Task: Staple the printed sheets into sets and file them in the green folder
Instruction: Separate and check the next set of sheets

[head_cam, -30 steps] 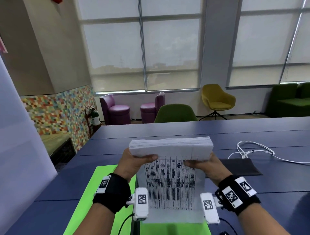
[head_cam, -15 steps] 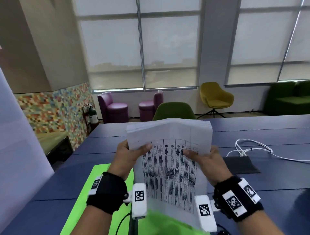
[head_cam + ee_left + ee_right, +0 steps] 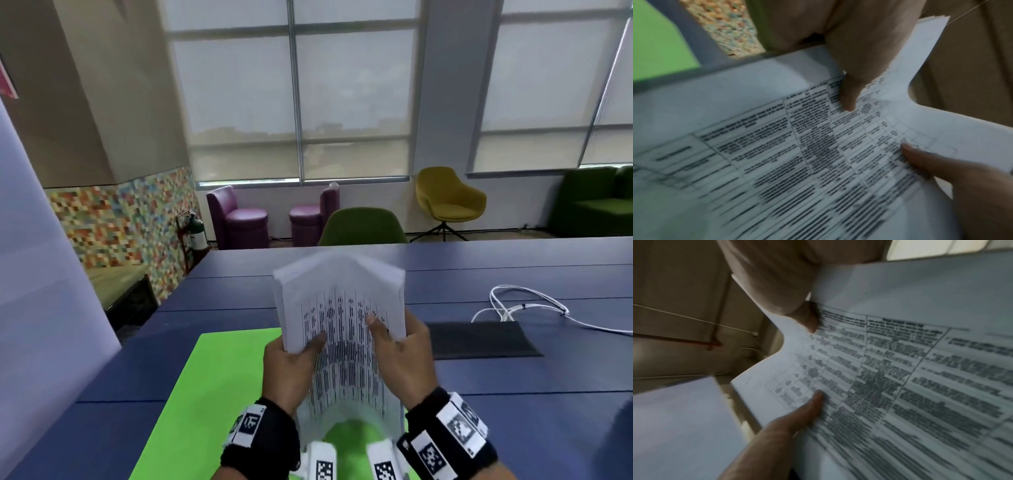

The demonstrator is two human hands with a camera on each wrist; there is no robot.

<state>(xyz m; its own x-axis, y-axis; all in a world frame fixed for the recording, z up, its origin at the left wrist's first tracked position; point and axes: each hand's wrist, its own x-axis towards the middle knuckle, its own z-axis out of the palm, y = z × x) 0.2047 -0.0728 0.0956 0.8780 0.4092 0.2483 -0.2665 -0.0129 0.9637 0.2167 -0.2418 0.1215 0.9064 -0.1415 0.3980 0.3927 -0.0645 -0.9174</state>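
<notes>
The table print on my stack of printed sheets (image 3: 339, 301) is too blurred to read. My left hand (image 3: 291, 370) and right hand (image 3: 404, 356) pinch its sides, thumbs on the front, above the green folder (image 3: 219, 394).

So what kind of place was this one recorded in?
Probably an office lounge or meeting area: a long dark blue table, purple armchairs and a mustard swivel chair beneath tall blind-covered windows.

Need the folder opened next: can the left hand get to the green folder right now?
Probably not yet. The left hand grips the stack of printed sheets together with the right hand; the green folder lies uncovered just below.
</notes>
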